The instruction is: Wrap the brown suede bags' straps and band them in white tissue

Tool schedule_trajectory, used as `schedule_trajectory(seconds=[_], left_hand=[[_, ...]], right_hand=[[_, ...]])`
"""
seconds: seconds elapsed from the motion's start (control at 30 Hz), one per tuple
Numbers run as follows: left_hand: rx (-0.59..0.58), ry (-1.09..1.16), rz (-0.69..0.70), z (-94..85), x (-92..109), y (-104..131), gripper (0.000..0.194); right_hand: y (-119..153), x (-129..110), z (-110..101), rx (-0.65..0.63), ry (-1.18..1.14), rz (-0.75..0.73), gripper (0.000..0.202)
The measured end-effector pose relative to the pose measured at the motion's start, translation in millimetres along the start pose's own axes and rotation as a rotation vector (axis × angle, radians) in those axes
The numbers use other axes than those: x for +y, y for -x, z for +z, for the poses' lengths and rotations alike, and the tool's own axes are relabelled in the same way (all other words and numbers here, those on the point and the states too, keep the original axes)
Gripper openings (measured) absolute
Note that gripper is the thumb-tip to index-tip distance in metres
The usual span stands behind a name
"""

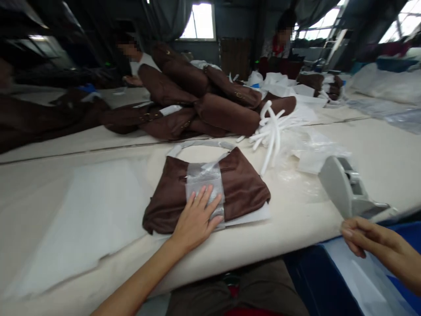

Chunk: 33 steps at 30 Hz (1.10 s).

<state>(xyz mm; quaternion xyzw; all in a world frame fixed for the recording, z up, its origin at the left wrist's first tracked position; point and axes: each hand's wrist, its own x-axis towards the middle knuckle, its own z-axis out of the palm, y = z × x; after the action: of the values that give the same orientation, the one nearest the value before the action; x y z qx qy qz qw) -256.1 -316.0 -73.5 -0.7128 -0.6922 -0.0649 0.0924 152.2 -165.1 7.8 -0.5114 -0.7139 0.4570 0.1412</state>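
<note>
A brown handbag lies flat on the table, its handle covered in pale wrapping and arched away from me. Around the bag's middle runs a translucent wrapping sheet. My left hand rests on that sheet with its fingers spread. Some white paper sticks out under the bag's near right edge. At the table's front edge, my right hand is closed in a pinch beside a grey tape dispenser. Whatever may be between its fingertips is too small to make out.
Brown bags are heaped across the far side, with white foam strips and crumpled clear plastic nearby. White sheets lie at left. A blue bin stands below the table edge at right. Two people are farther back.
</note>
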Motion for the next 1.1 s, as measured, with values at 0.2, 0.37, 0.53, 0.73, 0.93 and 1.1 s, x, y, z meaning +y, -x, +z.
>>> schedule_trajectory(seconds=[0.2,0.37,0.53,0.73,0.93,1.1], left_hand=[[-0.029,0.06,-0.04,-6.6,7,4,0.058],[-0.039,0.124,-0.057,-3.3,7,7,0.062],[0.009,0.183,-0.06,4.4,4,11,0.061],[0.019,0.189,-0.066,5.5,5,11,0.062],[0.062,0.117,-0.042,7.8,3,8,0.059],[0.151,0.06,0.026,18.7,-5,3,0.058]], right_hand=[[-60,-139,61,-0.787,0.233,-0.402,0.029],[-148,-205,142,-1.085,0.515,-0.65,0.016],[-191,-232,192,-0.812,1.104,-0.901,0.014],[-201,-236,216,-0.699,1.272,-0.947,0.01],[-219,-221,148,-0.066,0.912,-0.726,0.03],[-170,-146,17,0.248,0.231,-0.349,0.035]])
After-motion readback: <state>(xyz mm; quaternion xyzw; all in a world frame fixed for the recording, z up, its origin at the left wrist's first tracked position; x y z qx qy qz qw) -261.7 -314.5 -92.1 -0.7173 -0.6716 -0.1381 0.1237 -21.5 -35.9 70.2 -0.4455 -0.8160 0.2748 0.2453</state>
